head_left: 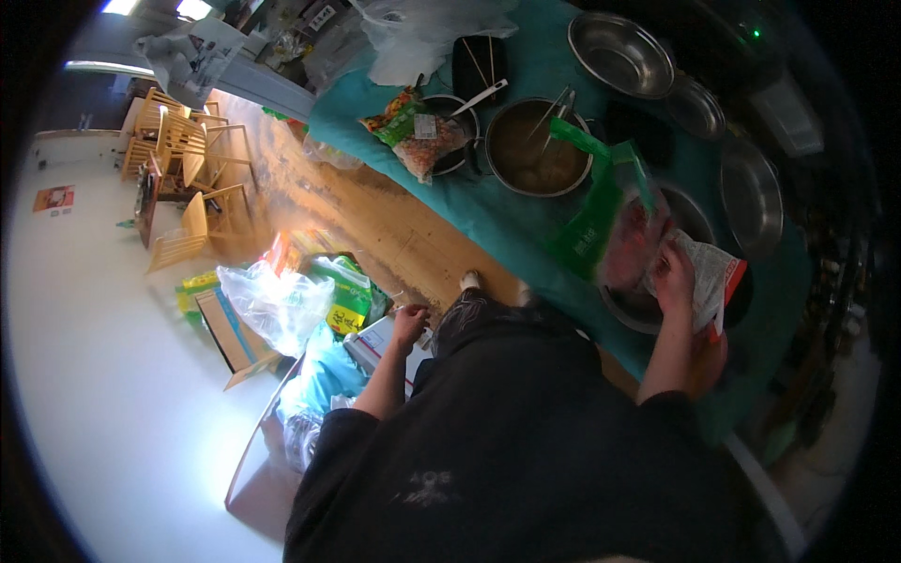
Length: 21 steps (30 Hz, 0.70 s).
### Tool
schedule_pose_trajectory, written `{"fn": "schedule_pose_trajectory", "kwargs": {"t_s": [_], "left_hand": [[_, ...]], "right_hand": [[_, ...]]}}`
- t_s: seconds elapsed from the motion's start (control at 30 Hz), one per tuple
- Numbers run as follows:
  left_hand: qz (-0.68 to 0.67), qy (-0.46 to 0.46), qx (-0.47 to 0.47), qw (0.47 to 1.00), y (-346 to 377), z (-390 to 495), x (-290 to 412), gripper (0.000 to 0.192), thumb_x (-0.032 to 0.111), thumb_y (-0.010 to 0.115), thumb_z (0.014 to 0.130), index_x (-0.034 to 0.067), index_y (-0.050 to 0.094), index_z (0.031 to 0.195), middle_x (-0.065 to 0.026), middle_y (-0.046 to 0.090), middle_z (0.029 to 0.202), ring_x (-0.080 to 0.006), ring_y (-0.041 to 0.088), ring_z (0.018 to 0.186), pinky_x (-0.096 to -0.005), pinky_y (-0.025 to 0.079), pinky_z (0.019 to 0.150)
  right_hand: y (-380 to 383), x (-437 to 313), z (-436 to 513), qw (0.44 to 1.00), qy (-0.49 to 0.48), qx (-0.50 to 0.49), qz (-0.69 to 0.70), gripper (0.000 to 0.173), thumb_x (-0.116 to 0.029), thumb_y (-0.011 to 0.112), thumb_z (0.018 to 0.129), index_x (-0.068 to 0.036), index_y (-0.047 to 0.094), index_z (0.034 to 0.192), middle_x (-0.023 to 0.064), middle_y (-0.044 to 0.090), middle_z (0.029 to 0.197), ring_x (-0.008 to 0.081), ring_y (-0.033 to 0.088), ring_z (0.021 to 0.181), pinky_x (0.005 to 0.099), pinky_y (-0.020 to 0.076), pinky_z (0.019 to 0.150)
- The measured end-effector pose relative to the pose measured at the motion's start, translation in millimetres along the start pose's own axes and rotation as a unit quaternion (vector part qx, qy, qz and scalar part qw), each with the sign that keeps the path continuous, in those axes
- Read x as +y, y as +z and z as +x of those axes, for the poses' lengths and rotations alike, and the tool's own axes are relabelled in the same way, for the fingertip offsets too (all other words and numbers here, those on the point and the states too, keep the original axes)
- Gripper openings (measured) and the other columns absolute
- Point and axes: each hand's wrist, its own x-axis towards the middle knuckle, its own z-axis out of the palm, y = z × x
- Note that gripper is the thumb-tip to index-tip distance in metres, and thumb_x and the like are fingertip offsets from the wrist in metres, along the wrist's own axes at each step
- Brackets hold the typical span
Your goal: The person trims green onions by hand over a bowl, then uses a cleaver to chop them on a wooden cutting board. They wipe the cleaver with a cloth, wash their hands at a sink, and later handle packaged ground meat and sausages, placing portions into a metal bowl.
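Observation:
My right hand (673, 274) is over the metal basin (628, 310) on the table, its fingers closed on a white printed plastic bag (707, 271) with a red band. Right beside those fingers is a clear bag of something reddish (626, 246), possibly meat, resting in the basin. A green plastic bag (588, 232) spreads from the basin towards the cooking pot (517, 160), which contains brownish liquid and metal tongs (556, 119). Away from the table, my left hand (410, 325) hangs with loosely bent fingers and nothing visible in it, near a whitish box (373, 338).
A green cloth covers the table (450, 204). On it are a bag of frozen mixed vegetables (422, 144), a pan with a white-handled utensil (482, 97), chopsticks on a black tray (480, 67) and several steel bowls (621, 55). Bags, a cardboard box (232, 334) and wooden chairs (204, 229) stand at left.

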Motion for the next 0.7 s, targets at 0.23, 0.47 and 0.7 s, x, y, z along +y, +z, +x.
{"fn": "schedule_pose_trajectory", "kwargs": {"t_s": [0.23,0.47,0.7], "left_hand": [[0.071,0.012,-0.041,0.997,-38,29,38,0.030,0.025,0.061,0.094,0.002,0.072,0.109,-0.0072,0.072,0.089,-0.0169,0.066,0.074,-0.0304,0.053,0.066],[0.310,0.193,-0.268,0.891,-53,64,96,0.051,0.045,0.054,0.100,-0.002,0.074,0.097,-0.0158,0.073,0.093,-0.0318,0.068,0.090,-0.0427,0.052,0.084],[0.461,0.220,-0.301,0.805,-53,82,124,0.064,0.053,0.041,0.103,-0.003,0.071,0.100,-0.0258,0.070,0.104,-0.0429,0.065,0.102,-0.0516,0.048,0.093]], "right_hand": [[22,6,-16,0.998,-0.040,0.054,0.017,0.022,-0.015,0.064,0.095,-0.009,0.064,0.116,0.0013,0.060,0.097,0.0119,0.053,0.084,0.0269,0.0438,0.072],[46,23,-43,0.991,-0.050,0.122,0.019,0.027,-0.017,0.065,0.094,-0.011,0.063,0.121,0.0007,0.058,0.102,0.0147,0.052,0.088,0.0275,0.0428,0.075],[47,46,-69,0.980,-0.067,0.176,0.070,0.028,-0.014,0.067,0.093,-0.010,0.063,0.120,0.0008,0.059,0.103,0.0146,0.053,0.089,0.0289,0.0450,0.077]]}}
